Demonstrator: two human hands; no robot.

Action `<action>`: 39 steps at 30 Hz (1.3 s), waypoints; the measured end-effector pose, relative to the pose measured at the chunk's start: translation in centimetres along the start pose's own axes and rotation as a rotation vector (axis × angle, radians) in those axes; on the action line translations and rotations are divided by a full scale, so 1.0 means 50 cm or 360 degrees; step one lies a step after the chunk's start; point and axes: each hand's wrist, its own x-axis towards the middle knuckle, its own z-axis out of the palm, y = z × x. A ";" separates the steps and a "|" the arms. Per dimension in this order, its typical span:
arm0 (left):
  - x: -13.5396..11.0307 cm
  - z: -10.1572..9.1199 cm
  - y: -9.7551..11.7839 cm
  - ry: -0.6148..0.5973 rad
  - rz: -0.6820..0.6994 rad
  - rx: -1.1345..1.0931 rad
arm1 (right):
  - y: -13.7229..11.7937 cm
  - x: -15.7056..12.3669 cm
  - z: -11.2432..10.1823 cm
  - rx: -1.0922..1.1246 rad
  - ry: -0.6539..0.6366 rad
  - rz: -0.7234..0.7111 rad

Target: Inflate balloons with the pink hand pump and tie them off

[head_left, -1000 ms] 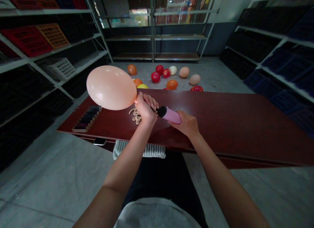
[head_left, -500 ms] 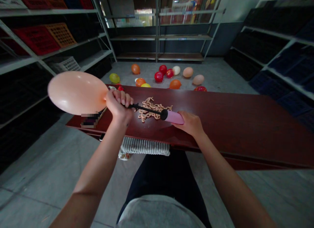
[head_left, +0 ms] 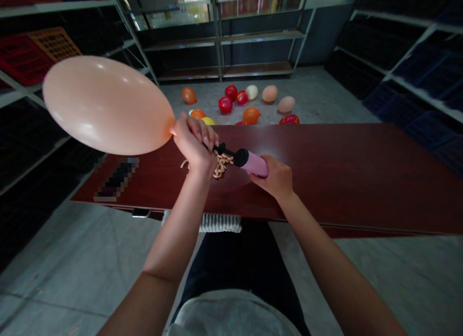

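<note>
A large peach balloon [head_left: 108, 107], swollen with air, sticks out to the left from my left hand [head_left: 195, 138]. That hand is closed around the balloon's neck and the front end of a balloon pump, whose nozzle is hidden in the fingers. My right hand [head_left: 273, 177] grips the pink barrel of the balloon pump [head_left: 257, 164]. Only a short length of black rod shows between the two hands. Under the pump, a pile of limp peach balloons [head_left: 220, 168] lies on the table, partly covered by my left hand.
The dark red table [head_left: 343, 172] spans the view. A blurred dark flat object [head_left: 117, 179] lies on its left part. Beyond, several inflated balloons, among them an orange balloon [head_left: 251, 115], rest on the floor. Shelving with crates [head_left: 21, 59] stands left; grey ribbed cloth [head_left: 220, 223] hangs at the front edge.
The peach balloon has grown larger. My left hand has come closer to my right, shortening the visible black rod. The view has tilted down and shifted slightly.
</note>
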 end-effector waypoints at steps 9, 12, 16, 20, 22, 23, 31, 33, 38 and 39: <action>-0.016 -0.022 -0.101 0.0021 -0.0122 -0.0059 | -0.001 0.002 0.004 -0.0063 -0.0069 0.0066; -0.013 -0.049 -0.076 0.0091 -0.0141 -0.0076 | -0.008 0.003 0.005 -0.0031 -0.0148 -0.0041; -0.016 -0.082 -0.031 0.0170 -0.0091 -0.0097 | -0.019 0.002 0.000 -0.0003 -0.0275 -0.0162; -0.012 -0.114 0.019 0.0183 -0.0042 -0.0073 | -0.023 0.002 -0.007 0.0021 -0.0357 -0.0211; -0.007 -0.129 0.049 0.0183 -0.0027 -0.0070 | -0.024 0.002 -0.009 0.0027 -0.0377 -0.0239; -0.004 -0.136 0.064 0.0181 -0.0018 -0.0072 | -0.024 0.002 -0.010 0.0026 -0.0380 -0.0255; 0.005 -0.140 0.180 0.0161 0.0141 0.0035 | -0.023 -0.001 -0.006 -0.0005 -0.0306 -0.0345; 0.002 -0.122 0.186 0.0141 0.0177 0.0079 | -0.019 -0.004 -0.002 -0.0036 -0.0243 -0.0354; 0.006 -0.053 0.158 0.0074 0.0234 0.0096 | -0.006 -0.009 0.004 -0.0067 -0.0082 -0.0222; 0.010 -0.038 0.149 0.0065 0.0230 0.0092 | -0.004 -0.009 0.005 -0.0067 -0.0056 -0.0187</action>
